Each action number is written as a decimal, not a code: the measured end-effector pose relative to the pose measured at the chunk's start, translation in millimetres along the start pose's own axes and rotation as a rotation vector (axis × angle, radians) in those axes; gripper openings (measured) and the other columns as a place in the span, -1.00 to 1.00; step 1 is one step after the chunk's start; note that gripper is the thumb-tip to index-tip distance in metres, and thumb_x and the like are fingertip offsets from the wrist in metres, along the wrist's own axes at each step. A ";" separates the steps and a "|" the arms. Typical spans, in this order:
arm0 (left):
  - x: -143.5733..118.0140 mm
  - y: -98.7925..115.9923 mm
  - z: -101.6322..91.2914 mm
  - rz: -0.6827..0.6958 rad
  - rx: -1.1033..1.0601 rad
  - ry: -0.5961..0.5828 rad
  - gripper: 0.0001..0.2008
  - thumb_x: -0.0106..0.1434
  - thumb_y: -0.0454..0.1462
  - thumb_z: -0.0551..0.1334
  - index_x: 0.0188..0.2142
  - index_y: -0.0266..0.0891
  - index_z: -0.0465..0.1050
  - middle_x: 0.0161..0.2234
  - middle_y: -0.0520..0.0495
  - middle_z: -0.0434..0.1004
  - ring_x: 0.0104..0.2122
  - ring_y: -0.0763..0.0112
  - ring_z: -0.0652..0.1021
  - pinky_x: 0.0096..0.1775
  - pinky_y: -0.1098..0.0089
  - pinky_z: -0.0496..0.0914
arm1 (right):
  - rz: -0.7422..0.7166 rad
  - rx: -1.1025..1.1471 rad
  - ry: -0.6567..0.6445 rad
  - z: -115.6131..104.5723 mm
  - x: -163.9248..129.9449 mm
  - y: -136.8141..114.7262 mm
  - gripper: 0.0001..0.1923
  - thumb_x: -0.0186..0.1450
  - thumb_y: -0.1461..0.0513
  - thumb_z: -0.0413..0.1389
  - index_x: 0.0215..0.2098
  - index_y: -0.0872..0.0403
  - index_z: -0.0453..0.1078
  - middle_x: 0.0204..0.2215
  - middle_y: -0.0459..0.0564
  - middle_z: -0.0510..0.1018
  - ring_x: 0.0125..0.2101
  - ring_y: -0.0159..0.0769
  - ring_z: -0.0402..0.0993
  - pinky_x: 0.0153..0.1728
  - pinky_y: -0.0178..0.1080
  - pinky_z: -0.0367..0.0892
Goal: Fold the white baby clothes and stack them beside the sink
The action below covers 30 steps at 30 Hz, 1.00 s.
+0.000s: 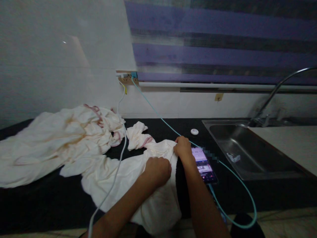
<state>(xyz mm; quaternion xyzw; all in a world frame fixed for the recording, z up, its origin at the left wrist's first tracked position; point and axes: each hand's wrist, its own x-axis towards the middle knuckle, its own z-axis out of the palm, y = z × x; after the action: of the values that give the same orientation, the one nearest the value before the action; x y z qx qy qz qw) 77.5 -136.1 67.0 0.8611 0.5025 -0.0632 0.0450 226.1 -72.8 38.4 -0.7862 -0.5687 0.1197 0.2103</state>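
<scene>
A white cloth garment (128,172) with pinkish trim lies spread on the black countertop, its near end hanging over the front edge. My left hand (158,169) is closed in a fist on the fabric. Farther back, my right hand (183,148) grips the cloth's upper right corner with bent fingers. Just right of that hand lies a phone (204,167) with its screen lit. A second heap of white cloth (66,132), yellowish in places and with pink ties, is bunched at the left against the wall.
A white cable (121,155) crosses over the cloth from the wall socket (127,78). A teal cable (237,177) loops down to the phone. At the right are a steel sink (223,138), a curved faucet (274,89) and a white board (289,138). A small round white object (194,132) sits behind the phone.
</scene>
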 end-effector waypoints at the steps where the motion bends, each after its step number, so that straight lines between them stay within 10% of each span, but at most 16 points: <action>1: -1.1 1.0 -1.1 0.004 0.001 0.009 -0.59 0.46 -0.25 0.02 -0.13 -0.40 0.64 -0.18 -0.42 0.67 -0.08 -0.07 0.68 -0.01 0.02 0.49 | -0.001 0.001 -0.002 0.1 -0.5 -0.6 -0.68 0.23 0.47 0.18 -0.10 0.13 0.64 -0.10 0.23 0.70 0.02 0.00 0.65 0.03 -0.18 0.46; 9: -0.2 19.8 8.9 0.052 -0.098 0.206 -0.51 0.54 -0.23 -0.13 -0.10 -0.35 0.58 -0.18 -0.34 0.65 -0.09 0.01 0.65 -0.02 0.04 0.49 | 0.006 0.021 -0.004 -3.9 -0.3 -4.8 -0.70 0.33 0.41 0.11 -0.06 0.18 0.63 -0.08 0.26 0.71 0.04 -0.02 0.65 0.00 -0.24 0.44; 17: -16.5 27.2 47.6 0.424 -0.245 0.221 -0.62 0.51 -0.19 0.07 0.20 -0.24 0.46 0.12 -0.25 0.54 0.12 0.12 0.53 0.17 0.14 0.44 | -0.018 0.031 0.008 -4.4 -2.1 -3.3 -0.72 0.42 0.31 0.10 -0.01 0.21 0.60 -0.07 0.29 0.69 0.05 -0.02 0.62 0.02 -0.24 0.42; 30: -83.4 25.7 110.0 0.456 -0.110 0.069 -0.25 0.46 -0.22 0.13 0.55 -0.21 -0.10 0.50 -0.28 0.03 0.49 -0.03 0.14 0.39 -0.06 0.30 | 0.075 0.015 0.041 -8.2 -6.6 -3.4 -0.67 0.35 0.44 0.10 -0.03 0.08 0.59 0.00 0.23 0.63 0.02 -0.02 0.64 0.01 -0.14 0.47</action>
<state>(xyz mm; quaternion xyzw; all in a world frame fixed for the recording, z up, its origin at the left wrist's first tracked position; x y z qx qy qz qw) 52.3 -236.0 -28.5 0.9503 0.2987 0.0054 0.0877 224.5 -79.7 46.9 -0.8076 -0.5334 0.1157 0.2232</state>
